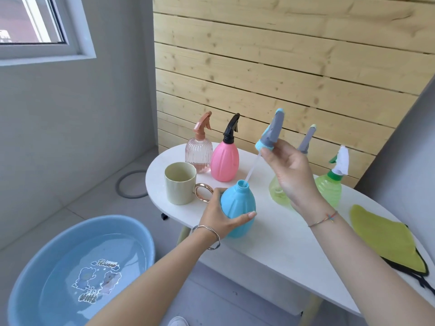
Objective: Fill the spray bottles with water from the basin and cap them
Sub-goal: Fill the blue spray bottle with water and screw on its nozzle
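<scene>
A blue spray bottle (237, 208) stands open-necked on the white table (270, 241), and my left hand (221, 217) grips its body. My right hand (289, 175) holds the grey-and-blue spray head (270, 135) above it, tilted, with its clear dip tube (251, 170) reaching down to the bottle's mouth. A blue basin (77, 274) of water sits on the floor at lower left. Behind stand a capped clear pink bottle (199, 156) and a capped pink bottle (224, 161). Two green bottles (328, 187) with spray heads stand at the right, one partly hidden by my right hand.
A pale green mug (180, 187) with a gold ring handle stands left of the blue bottle. A yellow-green cloth (388, 238) lies on the table's right end. A wooden slat wall rises behind the table, and a grey ring lies on the floor.
</scene>
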Available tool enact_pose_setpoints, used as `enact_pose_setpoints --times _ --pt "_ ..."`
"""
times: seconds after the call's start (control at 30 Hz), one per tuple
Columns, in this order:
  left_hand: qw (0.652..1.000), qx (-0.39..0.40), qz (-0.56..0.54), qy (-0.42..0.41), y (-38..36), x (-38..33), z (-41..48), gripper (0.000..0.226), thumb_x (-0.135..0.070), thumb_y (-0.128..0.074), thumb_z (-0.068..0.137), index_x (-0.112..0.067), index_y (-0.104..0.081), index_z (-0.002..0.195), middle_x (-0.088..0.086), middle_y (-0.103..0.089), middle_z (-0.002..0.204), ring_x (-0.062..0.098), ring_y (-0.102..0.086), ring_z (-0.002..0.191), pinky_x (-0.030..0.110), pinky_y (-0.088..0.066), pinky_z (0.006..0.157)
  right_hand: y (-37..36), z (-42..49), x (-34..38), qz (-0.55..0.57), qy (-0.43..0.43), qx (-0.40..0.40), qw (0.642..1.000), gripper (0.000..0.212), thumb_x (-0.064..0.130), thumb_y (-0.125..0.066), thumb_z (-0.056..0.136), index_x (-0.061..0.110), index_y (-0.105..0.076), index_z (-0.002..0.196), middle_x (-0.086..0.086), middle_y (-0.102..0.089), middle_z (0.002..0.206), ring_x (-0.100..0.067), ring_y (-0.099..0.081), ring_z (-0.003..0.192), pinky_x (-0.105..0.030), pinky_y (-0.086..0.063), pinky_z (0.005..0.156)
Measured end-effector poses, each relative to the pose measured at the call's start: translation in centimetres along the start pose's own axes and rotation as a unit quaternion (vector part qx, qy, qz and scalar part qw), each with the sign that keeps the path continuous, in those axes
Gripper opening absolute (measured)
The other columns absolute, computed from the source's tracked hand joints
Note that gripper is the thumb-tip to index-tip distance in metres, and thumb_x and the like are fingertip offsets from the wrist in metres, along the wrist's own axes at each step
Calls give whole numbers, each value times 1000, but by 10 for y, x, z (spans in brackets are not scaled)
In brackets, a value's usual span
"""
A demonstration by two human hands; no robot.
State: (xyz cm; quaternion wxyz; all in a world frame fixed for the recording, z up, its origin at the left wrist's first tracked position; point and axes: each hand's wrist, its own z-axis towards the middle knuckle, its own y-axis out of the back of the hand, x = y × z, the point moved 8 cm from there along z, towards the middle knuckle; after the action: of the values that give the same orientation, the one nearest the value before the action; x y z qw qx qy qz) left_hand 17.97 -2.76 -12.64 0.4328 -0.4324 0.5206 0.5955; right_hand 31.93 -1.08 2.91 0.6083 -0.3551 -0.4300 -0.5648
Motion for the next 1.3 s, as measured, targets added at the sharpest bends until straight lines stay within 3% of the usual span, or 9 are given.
enact_pose_setpoints --times 0.13,0.27,0.37,0.57,0.77,0.93,1.03,1.2,1.3 --pt "1000 4 4 0 0 0 0 82 -66 -81 50 -33 -40 112 -13 -58 110 4 -58 102 16 -45 79 -12 -6 -33 -70 -69 122 988 23 14 -67 86 20 -64 108 5 -71 108 0 -64 101 -12 -45 86" --pt "1000 2 5 -1 0 0 0 83 -67 -80 49 -32 -39 111 -11 -59 109 6 -59 102 18 -47 80 -14 -11 -51 -113 -86 171 975 27 12 -68 85 13 -64 111 2 -70 112 -5 -65 105 -17 -47 92" --pt "1000 -1 6 -3 -1 1 0 87 -73 -76 44 -32 -39 111 -10 -59 110 7 -59 102 24 -50 85 -16 -12 -55 -121 -92 190 970 31 11 -68 85 12 -64 116 5 -69 116 -3 -62 110 -17 -46 96" --pt "1000 3 7 -7 0 1 1 77 -58 -84 57 -30 -39 113 -13 -58 109 3 -58 101 16 -45 79 -15 -13 -61 -118 -99 189 970 28 12 -70 84 20 -66 110 10 -69 114 -1 -62 110 -15 -46 94" --pt "1000 -5 12 -6 1 2 1 75 -56 -85 58 -29 -39 112 -12 -58 108 4 -58 99 14 -44 75 -20 -9 -57 -182 -81 209 957 27 15 -71 83 20 -68 109 12 -69 112 7 -60 106 -6 -42 89" --pt "1000 -3 13 -6 0 0 -1 83 -68 -79 49 -31 -39 112 -14 -57 107 5 -58 100 16 -45 78 -21 -9 -54 -204 -73 218 952 26 14 -71 84 23 -67 108 11 -69 111 4 -61 106 -10 -43 94" --pt "1000 0 16 -7 0 -1 -1 80 -63 -82 54 -31 -38 113 -13 -56 108 6 -57 101 17 -44 79 -23 -8 -49 -224 -68 241 942 25 12 -71 84 27 -66 103 16 -68 108 8 -61 103 -6 -43 90" --pt "1000 -1 13 0 0 3 1 75 -56 -85 59 -30 -38 112 -11 -57 108 7 -58 100 16 -44 77 -21 -7 -50 -215 -75 167 959 25 13 -77 78 23 -70 99 10 -73 97 2 -66 94 -17 -50 89" --pt "1000 -4 14 0 0 1 1 75 -55 -85 60 -29 -38 113 -10 -57 109 9 -58 100 16 -43 77 -16 -14 -51 -212 -59 88 972 22 17 -81 73 29 -70 88 18 -71 88 5 -67 90 -13 -52 79"
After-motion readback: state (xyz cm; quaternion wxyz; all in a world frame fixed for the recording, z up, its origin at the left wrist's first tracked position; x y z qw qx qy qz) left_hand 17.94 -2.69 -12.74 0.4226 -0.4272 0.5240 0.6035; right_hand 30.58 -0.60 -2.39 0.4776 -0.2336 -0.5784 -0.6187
